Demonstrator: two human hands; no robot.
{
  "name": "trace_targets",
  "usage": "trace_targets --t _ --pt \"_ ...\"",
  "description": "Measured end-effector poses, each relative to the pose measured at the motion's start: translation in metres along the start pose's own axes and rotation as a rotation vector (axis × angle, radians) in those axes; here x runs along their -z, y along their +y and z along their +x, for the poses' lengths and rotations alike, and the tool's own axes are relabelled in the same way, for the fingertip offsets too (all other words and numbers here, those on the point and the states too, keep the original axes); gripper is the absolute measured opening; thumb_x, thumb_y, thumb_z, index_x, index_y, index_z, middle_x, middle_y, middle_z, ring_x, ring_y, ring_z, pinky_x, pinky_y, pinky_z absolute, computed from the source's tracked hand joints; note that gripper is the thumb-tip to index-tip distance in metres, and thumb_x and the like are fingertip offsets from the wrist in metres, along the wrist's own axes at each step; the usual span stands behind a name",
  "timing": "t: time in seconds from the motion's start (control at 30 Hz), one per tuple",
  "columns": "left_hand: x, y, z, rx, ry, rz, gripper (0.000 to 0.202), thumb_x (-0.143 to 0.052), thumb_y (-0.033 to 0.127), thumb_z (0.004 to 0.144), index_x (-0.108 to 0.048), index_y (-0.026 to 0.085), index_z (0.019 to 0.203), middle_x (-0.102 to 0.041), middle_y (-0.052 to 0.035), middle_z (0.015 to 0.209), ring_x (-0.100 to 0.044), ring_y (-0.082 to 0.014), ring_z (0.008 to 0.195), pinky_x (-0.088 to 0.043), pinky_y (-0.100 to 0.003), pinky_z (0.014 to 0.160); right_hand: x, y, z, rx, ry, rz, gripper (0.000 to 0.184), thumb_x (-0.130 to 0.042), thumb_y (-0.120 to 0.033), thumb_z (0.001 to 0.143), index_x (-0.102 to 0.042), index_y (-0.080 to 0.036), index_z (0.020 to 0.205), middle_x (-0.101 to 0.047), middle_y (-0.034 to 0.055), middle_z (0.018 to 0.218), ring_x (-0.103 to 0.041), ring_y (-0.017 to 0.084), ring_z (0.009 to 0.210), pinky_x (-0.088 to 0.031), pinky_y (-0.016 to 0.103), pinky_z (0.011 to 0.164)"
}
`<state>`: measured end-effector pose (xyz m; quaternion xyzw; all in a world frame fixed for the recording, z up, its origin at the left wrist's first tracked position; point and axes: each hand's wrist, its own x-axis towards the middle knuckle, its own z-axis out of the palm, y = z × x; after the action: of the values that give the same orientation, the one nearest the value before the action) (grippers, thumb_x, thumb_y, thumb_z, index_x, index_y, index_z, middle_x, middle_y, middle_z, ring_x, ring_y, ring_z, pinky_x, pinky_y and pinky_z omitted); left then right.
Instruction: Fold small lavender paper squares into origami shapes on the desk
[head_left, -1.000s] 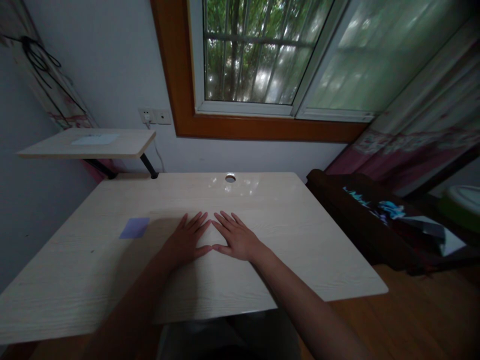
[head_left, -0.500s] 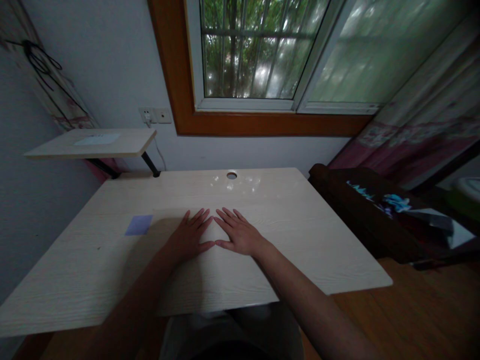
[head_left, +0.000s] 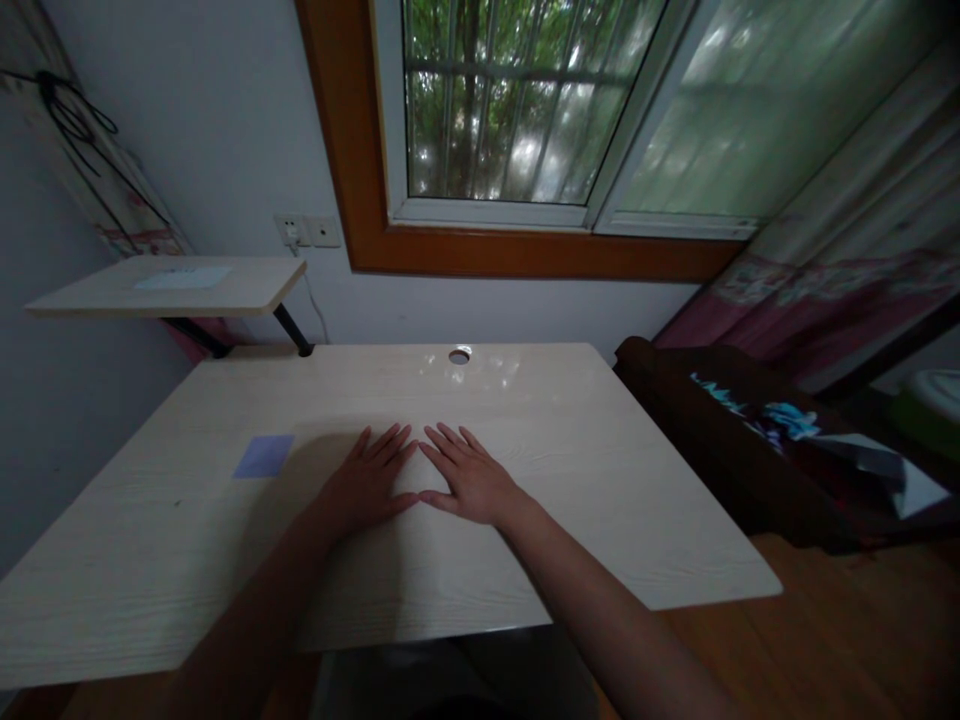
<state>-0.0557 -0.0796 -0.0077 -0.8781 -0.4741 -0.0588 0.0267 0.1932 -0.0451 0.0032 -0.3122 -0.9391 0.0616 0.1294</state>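
Pale wood-grain desk (head_left: 600, 500) right up close, with left hand (head_left: 367, 485) and right hand (head_left: 469, 480) both lying flat on it, fingers spread, thumb tips nearly touching, holding nothing. Looks like a resting pose to me. Purple paper square (head_left: 262, 456) lies well off to their left. Further back: cable hole (head_left: 459, 356), side shelf (head_left: 225, 290), barred window (head_left: 495, 110).

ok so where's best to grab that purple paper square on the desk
The paper square lies flat on the desk, so no edge stands up. Probably come from its right with the left hand, the nearer one, and peel up its closest corner.
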Motion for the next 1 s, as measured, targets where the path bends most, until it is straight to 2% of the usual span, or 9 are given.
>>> trace_targets --t 1.0 --pt "0.0029 -0.0018 0.0014 -0.002 -0.028 -0.011 0.08 -0.031 0.07 0.091 -0.028 0.02 0.154 -0.018 -0.0114 0.162 -0.018 -0.0286 0.15 -0.003 -0.052 0.121 0.0024 -0.0007 0.001 -0.005 0.014 0.02 0.081 -0.045 -0.068 0.09 -0.028 -0.022 0.154 -0.025 0.0113 0.161 -0.017 0.03 0.15 -0.016 0.053 0.121"
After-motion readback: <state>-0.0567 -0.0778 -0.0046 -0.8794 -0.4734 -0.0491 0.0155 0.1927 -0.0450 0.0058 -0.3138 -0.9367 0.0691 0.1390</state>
